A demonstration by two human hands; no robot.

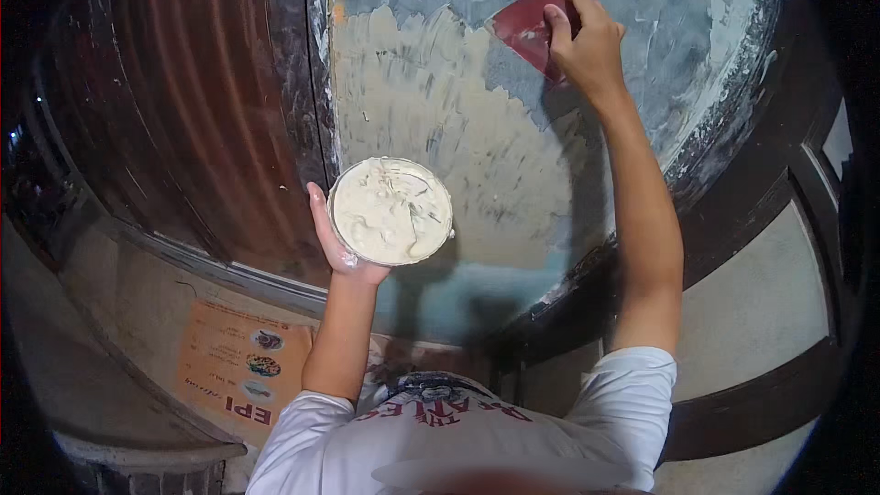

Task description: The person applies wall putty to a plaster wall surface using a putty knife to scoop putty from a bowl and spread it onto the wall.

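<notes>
My left hand point(350, 255) is wrapped around the side of a round tub of cream-coloured putty point(390, 211), its top facing me and the paste stirred into ridges. At the upper right, my right hand point(587, 44) grips a dark red putty scraper point(530, 29) between thumb and fingers. The scraper lies against the wall panel, or very close to it; a smear of putty shows on its face. Behind both hands is the blue-grey wall panel point(642, 0), with a rough layer of beige putty point(412, 92) over its middle and left part.
Left of the panel stands a dark frame beside a brown ribbed surface point(183, 82). An orange printed poster point(220, 357) is at the lower left, near a grey ledge point(137, 449). Dark wooden framing with pale panels point(770, 275) runs along the right.
</notes>
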